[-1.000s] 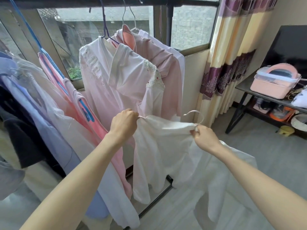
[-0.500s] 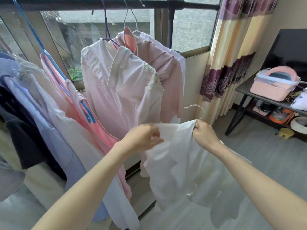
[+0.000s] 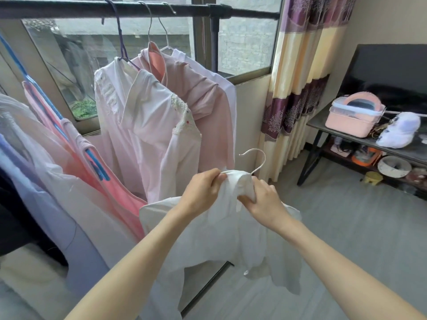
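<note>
A white shirt (image 3: 231,229) on a wire hanger (image 3: 263,158) is held in the air below the right end of the clothes rail (image 3: 138,9), just in front of the pink shirts (image 3: 150,125). Its bunched collar is gripped by the left hand (image 3: 201,192) and the right hand (image 3: 265,204), with fingers curled into the cloth. The cloth is judged light, soft and limp. It is best taken at the collar or shoulders, lest it slide off the thin hanger.

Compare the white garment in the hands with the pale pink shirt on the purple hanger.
The white garment is gripped by the left hand and right hand, its hanger hook free; the pale pink shirt hangs from the rail. The white garment is bunched at the neck; the pale pink shirt hangs spread. Both sit on hangers.
</note>
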`<state>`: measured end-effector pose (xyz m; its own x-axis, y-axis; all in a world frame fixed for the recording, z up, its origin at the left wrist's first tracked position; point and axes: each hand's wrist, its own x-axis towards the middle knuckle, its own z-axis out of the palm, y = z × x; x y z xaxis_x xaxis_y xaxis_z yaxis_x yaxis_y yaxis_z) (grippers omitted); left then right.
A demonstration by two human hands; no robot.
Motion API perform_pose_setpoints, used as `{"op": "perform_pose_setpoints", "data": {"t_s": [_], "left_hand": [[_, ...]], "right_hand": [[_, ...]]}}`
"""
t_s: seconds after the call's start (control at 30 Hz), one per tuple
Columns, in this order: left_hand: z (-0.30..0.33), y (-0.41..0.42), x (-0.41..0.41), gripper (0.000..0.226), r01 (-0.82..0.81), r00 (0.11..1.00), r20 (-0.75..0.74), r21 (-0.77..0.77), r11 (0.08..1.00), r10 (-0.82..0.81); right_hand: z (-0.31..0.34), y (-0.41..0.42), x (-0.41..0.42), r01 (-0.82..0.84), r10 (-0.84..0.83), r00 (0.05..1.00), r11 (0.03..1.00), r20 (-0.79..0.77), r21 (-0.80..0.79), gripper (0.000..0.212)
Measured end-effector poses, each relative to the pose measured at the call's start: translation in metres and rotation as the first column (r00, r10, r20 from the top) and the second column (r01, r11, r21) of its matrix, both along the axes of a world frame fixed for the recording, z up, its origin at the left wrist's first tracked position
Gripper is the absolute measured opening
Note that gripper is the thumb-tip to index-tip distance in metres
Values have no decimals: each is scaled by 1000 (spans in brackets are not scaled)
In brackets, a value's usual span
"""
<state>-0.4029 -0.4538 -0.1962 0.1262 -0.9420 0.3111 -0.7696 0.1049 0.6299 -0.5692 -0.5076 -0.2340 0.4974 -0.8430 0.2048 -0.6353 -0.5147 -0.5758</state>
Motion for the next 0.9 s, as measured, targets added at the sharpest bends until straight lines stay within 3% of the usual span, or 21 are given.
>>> {"op": "perform_pose_setpoints", "data": {"t_s": [0.17,0.23,0.37,0.4,0.47,0.57,0.73,0.9], "left_hand": [[0,4,11,39,-138,989,-63,-29,990,136],[-1,-2,12,33,-79,990,-114,26,997,81],[-6,0,26,36,-16,999,47,216,976,6],[-6,1,25,46,-33,995,96,249,968,9],[-5,2,20,49,-59,983,182,291,955,5],[11,0,16,52,-65,966,257,333,941,-25],[39,1,37,47,43,998,36,330,943,-58],[34,-3,27,43,-209,965,195,159,965,177]], "right_hand": [[-33,-1,-11,331,-332,941,943,-62,-32,39],[-32,-13,-26,399,-400,910,916,-110,-25,37],[12,-50,-39,319,-298,857,948,-420,-22,29],[28,-59,-38,300,-292,834,952,-469,-60,28],[53,-69,-35,273,-348,825,935,-445,-226,30],[60,-72,-32,290,-406,891,853,-204,-434,35],[26,-69,-43,261,-290,815,957,-501,-130,24],[27,-70,-41,363,-385,871,923,-306,-129,23]]}}
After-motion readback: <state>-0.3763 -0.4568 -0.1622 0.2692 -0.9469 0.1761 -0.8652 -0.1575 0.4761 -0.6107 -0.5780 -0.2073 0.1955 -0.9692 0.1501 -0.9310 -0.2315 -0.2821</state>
